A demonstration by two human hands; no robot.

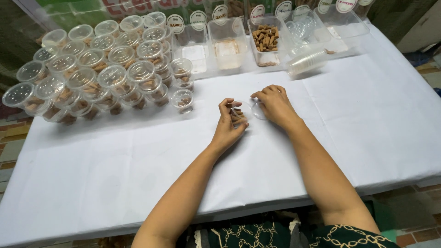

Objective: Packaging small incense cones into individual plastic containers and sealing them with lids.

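Left hand [228, 126] grip closed round small clear cup [237, 115] of brown pieces, steadying it on bench [92, 183]. Right hand [274, 104] pinches clear lid [258, 110] just right of cup, ready alongside.

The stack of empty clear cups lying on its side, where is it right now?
In the head view the stack of empty cups lies on the white tablecloth at upper right, just in front of the clear tubs, beyond the right hand.

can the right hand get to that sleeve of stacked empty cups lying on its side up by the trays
Probably yes: the right hand rests on a clear lid, and only bare white cloth lies between it and the stacked cups.
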